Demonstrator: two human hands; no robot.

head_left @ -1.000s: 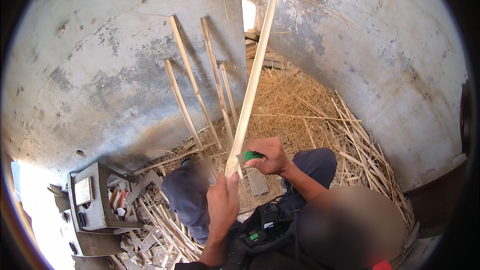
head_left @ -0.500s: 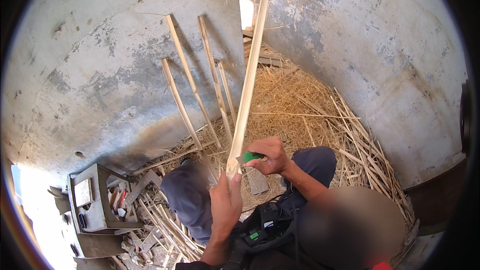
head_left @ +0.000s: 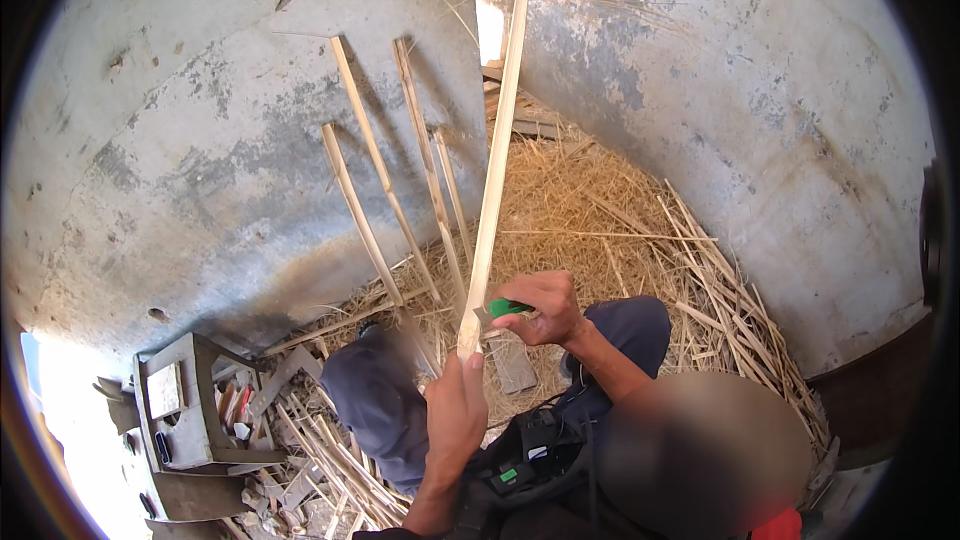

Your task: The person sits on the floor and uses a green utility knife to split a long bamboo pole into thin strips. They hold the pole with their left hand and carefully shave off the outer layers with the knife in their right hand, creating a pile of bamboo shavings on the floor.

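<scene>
Right in front of me, the left hand (head_left: 457, 408) has its grip clamped round the strip's near end; the strip (head_left: 502, 155) slants up past the straw (head_left: 580, 185). The right hand (head_left: 547, 306) clasps a green-handled knife (head_left: 507, 308).

straw-coloured shavings (head_left: 570, 190) and strips (head_left: 738, 325) litter the floor (head_left: 316, 517).

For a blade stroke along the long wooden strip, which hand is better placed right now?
Probably the right hand: it holds the green-handled blade right beside the long wooden strip. The left hand is occupied gripping the strip nearer the body.
</scene>
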